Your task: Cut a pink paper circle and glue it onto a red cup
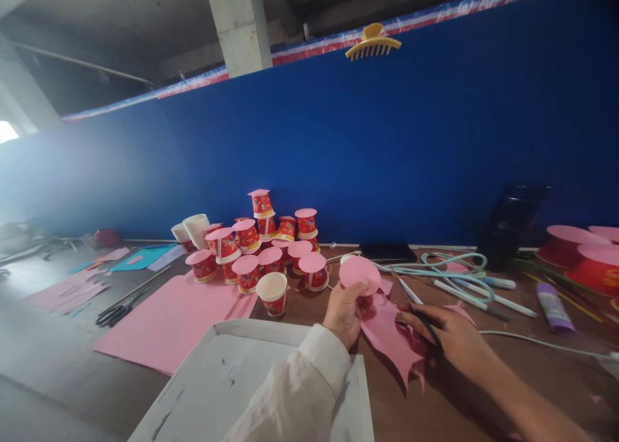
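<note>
Between its thumb and fingers, my left hand (344,314) pinches a pink paper circle (360,274). Below and right of the circle hangs a ragged pink paper scrap (389,332); whether it is still joined to the circle I cannot tell. My right hand (442,332) is closed on a pair of dark-handled scissors (427,329), whose blades point up and left beside the paper. Close to my left hand, an upright red paper cup (272,294) stands with its pale inside showing. Behind it, several upside-down red cups (247,273) carry pink paper circles, some of them stacked.
A white tray lid (242,365) lies in front, left of my forearm. Pink sheets (169,319) and another pair of scissors (118,312) lie to the left. Rightward are a pale blue cable (464,268), white markers, a purple glue stick (555,308) and more red cups. A blue partition (387,145) rises behind.
</note>
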A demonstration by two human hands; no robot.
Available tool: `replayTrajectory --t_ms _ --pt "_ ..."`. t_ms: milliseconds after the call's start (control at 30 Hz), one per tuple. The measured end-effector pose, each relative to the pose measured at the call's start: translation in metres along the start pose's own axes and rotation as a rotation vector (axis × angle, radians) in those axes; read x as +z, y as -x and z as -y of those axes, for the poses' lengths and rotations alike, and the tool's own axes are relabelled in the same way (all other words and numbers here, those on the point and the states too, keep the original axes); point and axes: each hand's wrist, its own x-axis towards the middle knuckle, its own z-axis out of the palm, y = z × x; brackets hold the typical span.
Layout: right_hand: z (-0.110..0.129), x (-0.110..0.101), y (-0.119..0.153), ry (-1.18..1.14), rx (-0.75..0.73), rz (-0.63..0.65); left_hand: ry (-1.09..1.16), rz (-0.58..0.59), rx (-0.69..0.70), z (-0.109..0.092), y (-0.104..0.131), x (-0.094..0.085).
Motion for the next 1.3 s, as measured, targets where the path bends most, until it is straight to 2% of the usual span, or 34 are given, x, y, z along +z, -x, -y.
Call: replayTrajectory --t_ms 100,400,733,867,1133,1300 --pt "-0.002 -0.002 -0.002 0.005 0.020 0.079 -0.021 0.015 0.001 0.001 0.000 -0.001" --pt "0.021 0.001 0.006 -0.151 0.031 0.108 -0.018 0.026 0.012 0.003 -0.001 -0.003" --pt "0.021 0.002 0.009 -0.142 0.000 0.116 -0.011 0.061 0.038 0.003 -0.004 -0.004" --pt "0.027 0.004 0.011 -0.151 -0.012 0.130 0.018 0.023 0.026 0.004 -0.003 -0.003" --pt "0.021 0.011 0.013 -0.163 0.039 0.174 0.077 -0.026 -0.063 0.003 -0.001 -0.001" --pt "0.015 0.015 0.013 -0.232 0.070 0.188 0.147 0.006 -0.079 -0.002 0.006 0.006"
